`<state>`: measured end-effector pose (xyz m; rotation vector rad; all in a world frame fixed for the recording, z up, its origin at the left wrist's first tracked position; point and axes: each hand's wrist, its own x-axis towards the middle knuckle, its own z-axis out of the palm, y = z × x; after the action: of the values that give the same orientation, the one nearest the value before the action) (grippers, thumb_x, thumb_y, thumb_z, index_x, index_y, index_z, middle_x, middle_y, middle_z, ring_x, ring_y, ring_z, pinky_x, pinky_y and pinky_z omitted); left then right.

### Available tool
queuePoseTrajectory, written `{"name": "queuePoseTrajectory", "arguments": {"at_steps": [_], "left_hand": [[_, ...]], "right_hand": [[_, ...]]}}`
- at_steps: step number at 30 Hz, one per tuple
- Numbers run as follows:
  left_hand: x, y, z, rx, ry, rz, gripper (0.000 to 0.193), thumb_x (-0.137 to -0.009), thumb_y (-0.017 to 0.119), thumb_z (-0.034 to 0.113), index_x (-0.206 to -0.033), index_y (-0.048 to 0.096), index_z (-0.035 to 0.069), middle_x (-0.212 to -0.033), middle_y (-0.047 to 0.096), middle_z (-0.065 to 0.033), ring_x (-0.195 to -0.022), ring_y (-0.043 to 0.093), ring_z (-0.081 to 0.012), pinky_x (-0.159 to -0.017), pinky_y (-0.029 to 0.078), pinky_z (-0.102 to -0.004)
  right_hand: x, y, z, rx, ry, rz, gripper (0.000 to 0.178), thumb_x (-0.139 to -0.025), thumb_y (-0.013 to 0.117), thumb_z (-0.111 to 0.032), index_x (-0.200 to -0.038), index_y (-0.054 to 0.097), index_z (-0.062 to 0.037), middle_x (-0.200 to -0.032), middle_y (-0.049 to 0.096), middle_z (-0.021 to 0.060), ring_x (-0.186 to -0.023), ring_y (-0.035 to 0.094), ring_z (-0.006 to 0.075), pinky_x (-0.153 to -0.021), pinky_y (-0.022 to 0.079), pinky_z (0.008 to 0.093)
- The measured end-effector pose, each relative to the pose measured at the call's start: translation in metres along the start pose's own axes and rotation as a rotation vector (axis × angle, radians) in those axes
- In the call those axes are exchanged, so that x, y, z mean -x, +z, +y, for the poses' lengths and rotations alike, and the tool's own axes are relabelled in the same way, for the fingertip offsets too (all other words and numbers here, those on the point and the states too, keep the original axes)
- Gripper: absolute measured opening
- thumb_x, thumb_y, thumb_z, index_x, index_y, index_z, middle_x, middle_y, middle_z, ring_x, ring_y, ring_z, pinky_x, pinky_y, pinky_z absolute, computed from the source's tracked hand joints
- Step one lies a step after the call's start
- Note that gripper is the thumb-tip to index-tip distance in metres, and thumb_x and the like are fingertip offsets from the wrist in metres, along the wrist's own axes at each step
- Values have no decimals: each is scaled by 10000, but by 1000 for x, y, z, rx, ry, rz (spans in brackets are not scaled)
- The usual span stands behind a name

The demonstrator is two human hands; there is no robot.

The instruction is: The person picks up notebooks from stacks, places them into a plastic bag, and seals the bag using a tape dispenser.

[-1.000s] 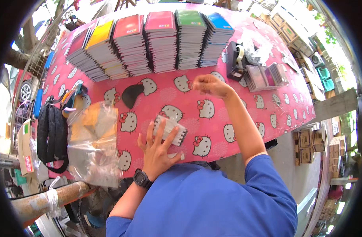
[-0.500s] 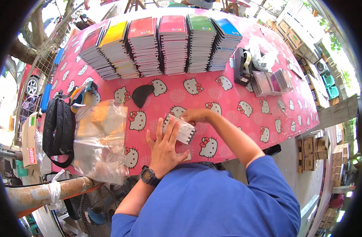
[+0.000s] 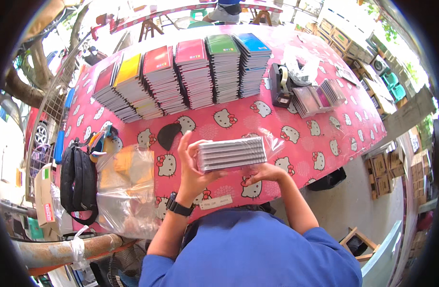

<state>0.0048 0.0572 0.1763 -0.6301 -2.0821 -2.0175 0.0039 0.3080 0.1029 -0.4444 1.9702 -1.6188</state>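
Both hands have a stack of small notebooks (image 3: 233, 154) raised over the near middle of the table, its grey-white page edges facing me. Clear plastic around the stack sticks out past its right end. My left hand (image 3: 193, 165) grips the left end, thumb below and fingers behind. At the lower right corner, my right hand (image 3: 266, 173) holds the stack from underneath, some of its fingers hidden. A white printed paper slip (image 3: 216, 202) lies by the table's front edge. Left of the hands rests a pile of clear plastic bags (image 3: 128, 191).
Tall piles of spiral notebooks (image 3: 195, 71) in several colours line the back. A tape dispenser (image 3: 281, 86) and wrapped notebook bundles (image 3: 308, 101) sit at the right. A black curved object (image 3: 169, 136) lies mid-table, and a black backpack (image 3: 79, 184) at the left edge.
The notebook stack has been lifted and turned so its page edges face me. My left hand went from lying flat on it to gripping its end. The view has shifted, showing the paper slip.
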Motion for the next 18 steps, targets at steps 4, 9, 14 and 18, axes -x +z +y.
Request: {"name": "queuePoseTrajectory", "arguments": {"at_steps": [4,9,14,18], "left_hand": [[18,-12,-21,369,-119,-4,1202,-514,857,52,-1412,62,116,-1151,494,-119,-1066,529,-228,-874,475,-351],[25,-7,-17,-54,-17,-68,1112,-553,785,6,-1417,89,80,-1097,524,-118,-1021,537,-224,-896,433,-355],[11,-16,1,252,-20,52,1094,-579,828,146,-1413,123,74,-1097,519,-99,-1079,483,-210,-972,348,-374],[16,-42,5,336,31,268,916,-718,733,185,-1404,137,73,-1129,495,-96,-1081,474,-215,-1004,295,-378]], "right_hand": [[-11,37,-36,-497,-152,122,879,-564,813,-93,-1313,355,-28,-1162,500,51,-1059,463,151,-936,381,318],[-28,53,-62,-208,-262,100,723,-624,765,-52,-1237,382,-32,-1171,494,60,-1113,450,134,-952,372,314],[-23,40,-112,-150,-630,177,586,-680,755,-146,-1179,473,-25,-1201,487,116,-1196,405,180,-977,332,332],[-16,27,-112,-41,-526,376,539,-711,729,-158,-1180,492,-37,-1149,524,97,-1105,476,182,-913,373,297]]}}
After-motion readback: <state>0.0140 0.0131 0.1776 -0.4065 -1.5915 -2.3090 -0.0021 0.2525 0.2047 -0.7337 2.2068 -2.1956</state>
